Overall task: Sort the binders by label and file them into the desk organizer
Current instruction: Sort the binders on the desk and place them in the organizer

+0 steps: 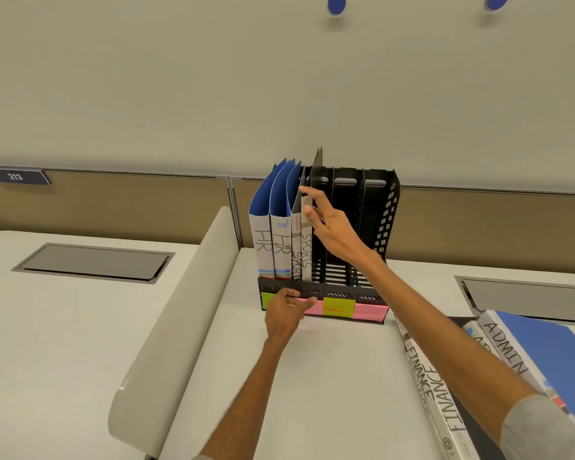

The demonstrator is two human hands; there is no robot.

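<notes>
The right-hand SPORTS binder (306, 250) stands upright in the second compartment from the left of the black desk organizer (380, 210), touching its twin SPORTS binder (296, 263), spine facing out. The right hand (332, 227) meets it near the top: forefinger and thumb lie fairly straight against the spine, pressing rather than wrapping it, most likely to seat it fully back. High contact gives leverage, yet it could also tip the rack, which probably explains the left hand (284, 310) low down, its fingers curled on the organizer's front lip to brace it against the push. Two HR binders (262, 244) fill the leftmost compartment; the two compartments to the right are empty, fronted by a yellow note (338, 307) reading FINANCE and a pink note (369, 312) reading ADMIN. Their contents wait flat on the desk (312, 376) to the right: FINANCE binders (435, 390) nearest, an ADMIN binder (505, 346) beyond, spines readable, within the right arm's reach. By this showing the sort is about half done.
</notes>
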